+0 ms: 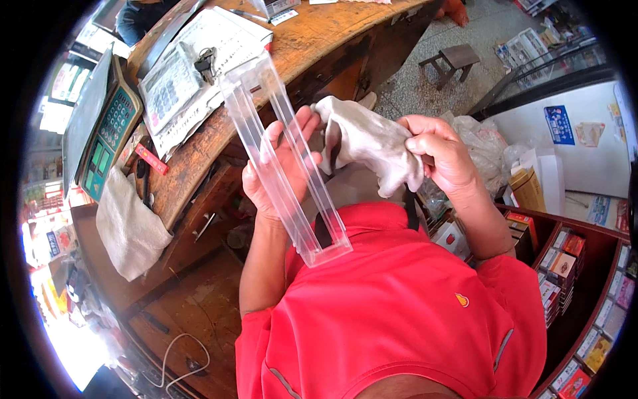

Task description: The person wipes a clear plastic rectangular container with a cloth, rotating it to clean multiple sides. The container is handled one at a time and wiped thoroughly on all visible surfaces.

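Note:
A long, clear plastic rack [285,158] slants across the front of my body, its lower end against the red shirt. Seen through it, my left hand [284,169] supports the rack from behind with the palm up and the fingers partly spread. My right hand [441,152] pinches the edge of a damp-looking, stained white cloth [369,137]. The cloth hangs bunched between both hands, its left end close to my left fingertips; I cannot tell whether they touch.
A worn wooden desk [319,37] carries a calculator [169,87], keys [205,64], papers and a digital scale [107,124]. Another cloth [130,224] drapes over its edge. A wooden stool [452,62] stands on the floor. Small boxes [560,264] fill a compartment at right.

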A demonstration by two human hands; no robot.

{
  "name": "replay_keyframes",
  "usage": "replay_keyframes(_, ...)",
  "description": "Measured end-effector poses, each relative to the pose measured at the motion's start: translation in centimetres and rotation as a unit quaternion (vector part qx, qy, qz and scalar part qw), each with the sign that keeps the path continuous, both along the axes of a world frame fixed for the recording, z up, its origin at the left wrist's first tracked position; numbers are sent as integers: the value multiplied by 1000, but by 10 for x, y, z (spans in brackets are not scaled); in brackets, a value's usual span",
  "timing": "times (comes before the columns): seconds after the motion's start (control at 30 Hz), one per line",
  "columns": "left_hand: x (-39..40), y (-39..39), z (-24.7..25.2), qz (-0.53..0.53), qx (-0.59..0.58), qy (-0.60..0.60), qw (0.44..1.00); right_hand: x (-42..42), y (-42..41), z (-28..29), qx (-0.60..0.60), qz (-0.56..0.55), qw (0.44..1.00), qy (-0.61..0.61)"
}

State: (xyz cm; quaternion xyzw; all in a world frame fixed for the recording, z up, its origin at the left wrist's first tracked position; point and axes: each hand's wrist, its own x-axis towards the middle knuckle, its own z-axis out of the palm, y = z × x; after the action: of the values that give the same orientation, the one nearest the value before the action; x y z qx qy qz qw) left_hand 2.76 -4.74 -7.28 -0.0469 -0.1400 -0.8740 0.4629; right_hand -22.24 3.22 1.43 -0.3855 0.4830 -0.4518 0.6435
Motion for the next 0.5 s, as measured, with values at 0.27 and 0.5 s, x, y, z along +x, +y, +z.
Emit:
replay_keyframes(0.27, -22, -24, 16, -40, -103, -47, 993, -5, -4, 15, 19, 18, 993, -116)
replay_keyframes(0.5, -23, -13, 9, -80, -89, -28, 992, -16, -4, 7, 20, 0, 991, -132)
